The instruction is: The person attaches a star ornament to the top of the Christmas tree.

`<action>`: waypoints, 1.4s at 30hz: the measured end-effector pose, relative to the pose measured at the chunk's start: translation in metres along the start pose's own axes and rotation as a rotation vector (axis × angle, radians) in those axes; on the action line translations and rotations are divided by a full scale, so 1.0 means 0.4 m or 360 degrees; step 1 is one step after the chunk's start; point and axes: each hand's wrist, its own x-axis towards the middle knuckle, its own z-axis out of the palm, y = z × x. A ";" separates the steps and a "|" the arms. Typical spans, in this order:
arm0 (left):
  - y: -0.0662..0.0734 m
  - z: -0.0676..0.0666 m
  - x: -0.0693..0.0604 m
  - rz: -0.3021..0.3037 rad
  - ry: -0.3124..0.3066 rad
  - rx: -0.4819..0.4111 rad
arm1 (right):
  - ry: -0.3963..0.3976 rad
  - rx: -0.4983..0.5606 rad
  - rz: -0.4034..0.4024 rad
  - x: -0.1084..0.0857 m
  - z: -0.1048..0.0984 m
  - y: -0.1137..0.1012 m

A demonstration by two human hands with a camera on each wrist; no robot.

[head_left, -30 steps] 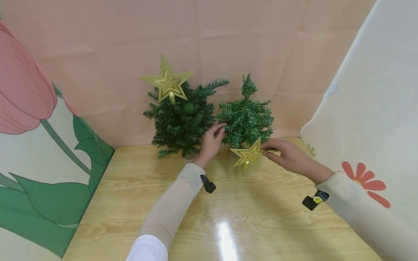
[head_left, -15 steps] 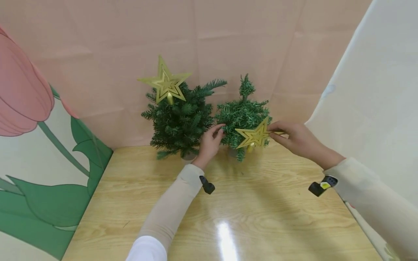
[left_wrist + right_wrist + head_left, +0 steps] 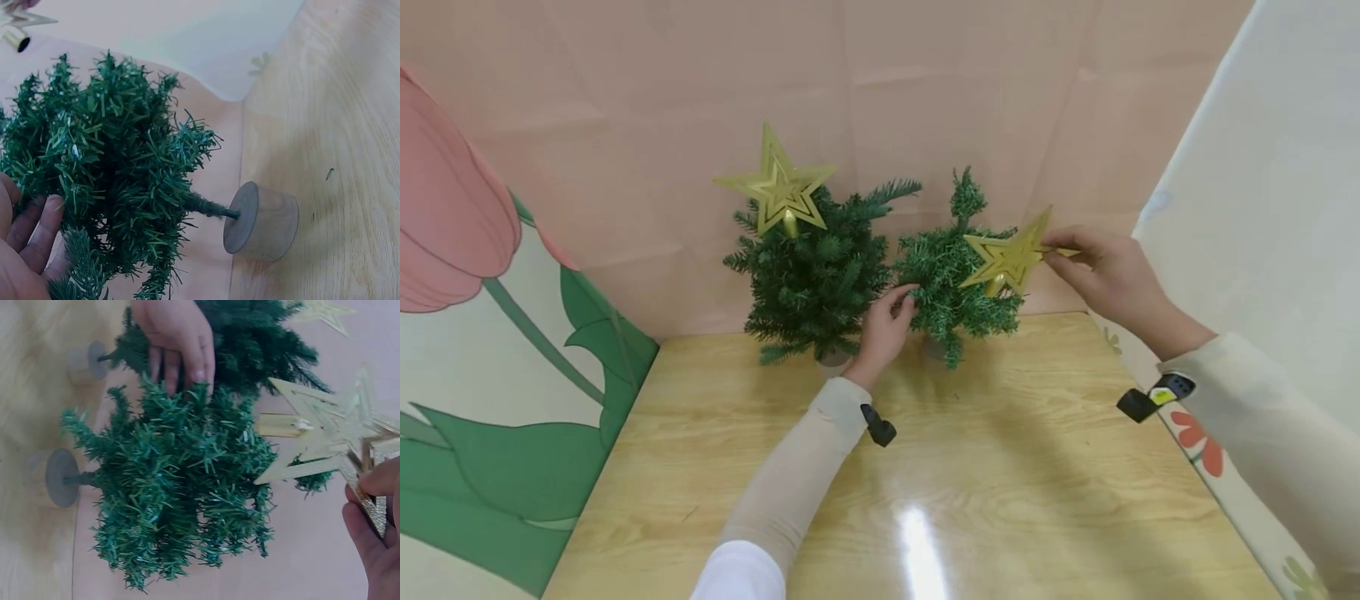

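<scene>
My left hand [image 3: 882, 333] touches the left side of the smaller green tree [image 3: 936, 271]; in the left wrist view its relaxed fingers [image 3: 47, 228] reach into the foliage. My right hand [image 3: 1112, 271] pinches one point of a gold star [image 3: 1009, 257] between thumb and fingers, in front of that tree's right side and below its tip. The right wrist view shows the star's tubular socket [image 3: 281, 425] turned toward the foliage, beside the upper part of the tree. Another gold star [image 3: 782, 190] stands at the top of the larger, darker tree [image 3: 820, 283].
Both trees stand side by side at the back of a wooden table [image 3: 955, 467], against a pink backdrop [image 3: 700, 75]. The smaller tree has a round wooden base [image 3: 272, 222]. Printed flower panels flank the table at left and right.
My right hand has raised the star from low in front of the smaller tree up and to the right. My left hand stays beside that tree.
</scene>
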 end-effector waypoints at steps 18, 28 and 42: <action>-0.009 -0.002 0.004 0.0014 -0.0021 -0.0009 | 0.0411 0.0321 0.0149 0.089 -0.001 0.021; -0.004 -0.004 -0.002 0.0014 -0.0019 -0.0004 | 0.0660 0.0465 0.0138 0.148 0.012 0.012; -0.007 -0.004 -0.004 0.0060 -0.0036 0.0020 | 0.0813 0.0455 0.0122 0.203 0.018 -0.126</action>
